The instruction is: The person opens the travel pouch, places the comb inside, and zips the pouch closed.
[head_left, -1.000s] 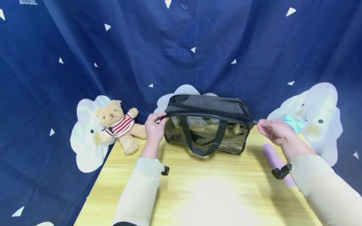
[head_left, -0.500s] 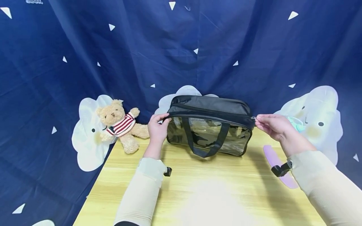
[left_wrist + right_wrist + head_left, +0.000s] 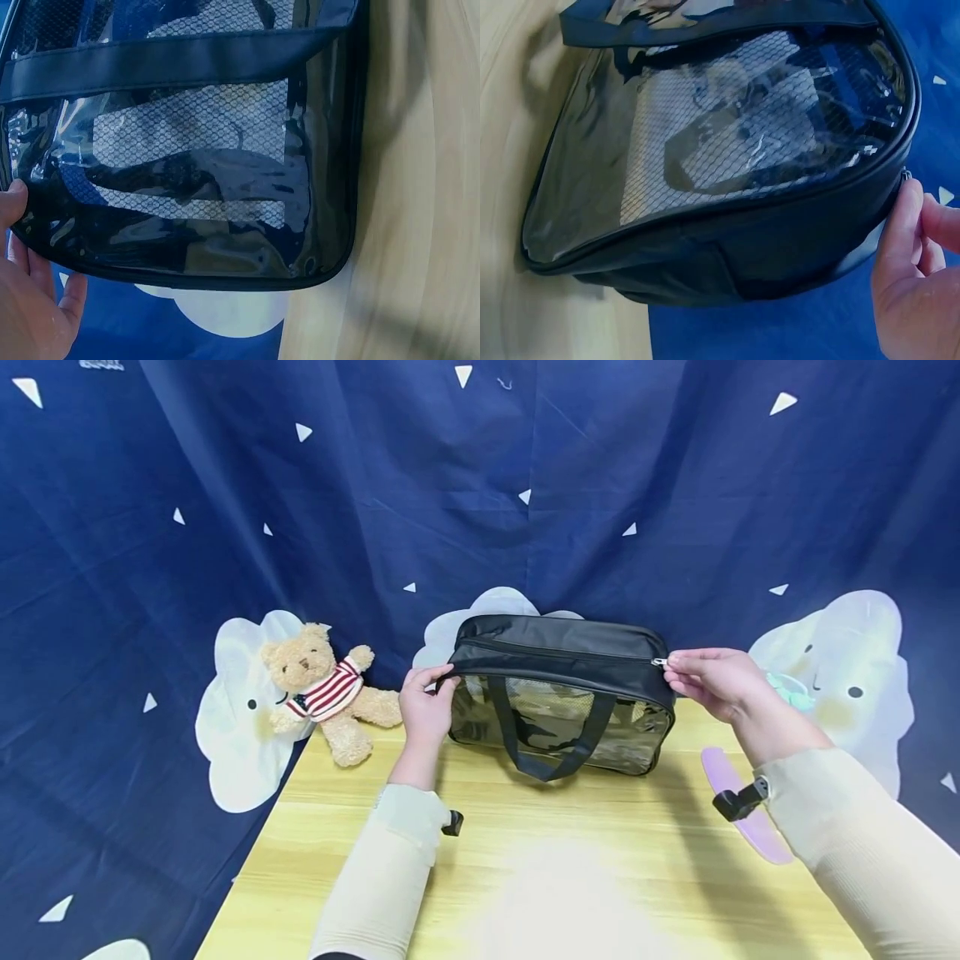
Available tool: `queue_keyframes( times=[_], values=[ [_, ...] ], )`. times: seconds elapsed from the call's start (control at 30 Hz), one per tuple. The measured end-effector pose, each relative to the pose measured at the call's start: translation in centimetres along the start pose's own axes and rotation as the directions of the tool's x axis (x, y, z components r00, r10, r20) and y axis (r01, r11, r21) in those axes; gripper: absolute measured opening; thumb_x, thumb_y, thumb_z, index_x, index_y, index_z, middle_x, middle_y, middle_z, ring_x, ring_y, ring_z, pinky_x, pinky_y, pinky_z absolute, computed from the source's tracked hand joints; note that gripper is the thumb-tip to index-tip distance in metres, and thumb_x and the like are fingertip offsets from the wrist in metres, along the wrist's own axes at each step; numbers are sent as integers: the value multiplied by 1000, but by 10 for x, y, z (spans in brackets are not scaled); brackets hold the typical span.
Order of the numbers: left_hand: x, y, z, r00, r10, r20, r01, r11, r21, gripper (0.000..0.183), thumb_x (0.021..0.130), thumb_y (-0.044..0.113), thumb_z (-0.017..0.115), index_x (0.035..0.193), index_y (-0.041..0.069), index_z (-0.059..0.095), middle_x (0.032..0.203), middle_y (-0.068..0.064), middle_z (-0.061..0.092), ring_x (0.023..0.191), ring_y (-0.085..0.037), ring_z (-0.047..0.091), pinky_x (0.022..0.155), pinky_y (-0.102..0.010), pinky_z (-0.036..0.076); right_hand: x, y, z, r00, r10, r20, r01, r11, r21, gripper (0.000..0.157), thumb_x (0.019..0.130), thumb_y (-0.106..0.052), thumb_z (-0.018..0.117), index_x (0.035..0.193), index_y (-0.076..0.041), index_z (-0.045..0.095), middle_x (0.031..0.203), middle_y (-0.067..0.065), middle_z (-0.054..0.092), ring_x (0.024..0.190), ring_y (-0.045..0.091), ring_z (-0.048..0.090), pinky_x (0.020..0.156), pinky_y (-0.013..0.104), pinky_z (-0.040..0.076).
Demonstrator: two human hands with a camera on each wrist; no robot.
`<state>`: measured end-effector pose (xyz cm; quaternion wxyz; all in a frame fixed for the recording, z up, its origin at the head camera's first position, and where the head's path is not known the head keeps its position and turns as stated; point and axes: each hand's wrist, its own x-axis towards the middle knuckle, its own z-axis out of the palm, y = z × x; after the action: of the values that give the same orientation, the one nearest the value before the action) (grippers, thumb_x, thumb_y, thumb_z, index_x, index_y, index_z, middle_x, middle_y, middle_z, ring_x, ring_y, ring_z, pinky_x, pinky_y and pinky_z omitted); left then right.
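A black bag (image 3: 585, 639) with a see-through front panel stands on the table, its strap handle (image 3: 551, 770) hanging down in front. At the bag's upper left corner, my left hand (image 3: 426, 708) pinches the black edge between thumb and fingers; the left wrist view shows the thumb (image 3: 13, 202) on the clear panel. My right hand (image 3: 716, 681) pinches a silver zipper pull (image 3: 659, 662) near the top right end of the bag. In the right wrist view that zipper pull (image 3: 906, 175) is mostly hidden by the fingertips.
A teddy bear (image 3: 330, 693) in a striped shirt lies left of the bag. On the right are a curved purple thing (image 3: 720, 768), partly hidden by the wrist camera, and a light-blue object (image 3: 791, 689) behind my right hand. A blue curtain (image 3: 480, 468) hangs behind the wooden table (image 3: 360, 835).
My right hand has drawn the zipper pull from beyond the bag's right end up and left onto its top. The left hand keeps its hold on the corner. The view has shifted slightly.
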<state>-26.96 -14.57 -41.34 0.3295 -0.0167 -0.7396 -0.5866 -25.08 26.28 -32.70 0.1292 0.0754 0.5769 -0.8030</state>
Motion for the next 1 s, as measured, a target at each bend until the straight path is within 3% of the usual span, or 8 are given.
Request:
queue_keyframes(
  times=[0.63,1.0],
  values=[
    [-9,1,-2,1000,-14,-17,15,999,40,19,87,-1,83,105,3,84,103,-15,68,101,-31,66,69,-18,47,9,-18,52,1000,-17,-15,15,995,-98,28,102,5,64,82,-8,79,80,5,77,72,12,76,71,24,61],
    [-12,4,3,998,-31,-57,31,1000,1,18,86,-3,83,103,4,85,102,-12,69,99,-29,66,71,-19,48,13,-17,79,997,-56,-56,51,995,-88,20,99,6,68,86,-7,77,80,5,77,70,13,76,70,26,62]
  ],
)
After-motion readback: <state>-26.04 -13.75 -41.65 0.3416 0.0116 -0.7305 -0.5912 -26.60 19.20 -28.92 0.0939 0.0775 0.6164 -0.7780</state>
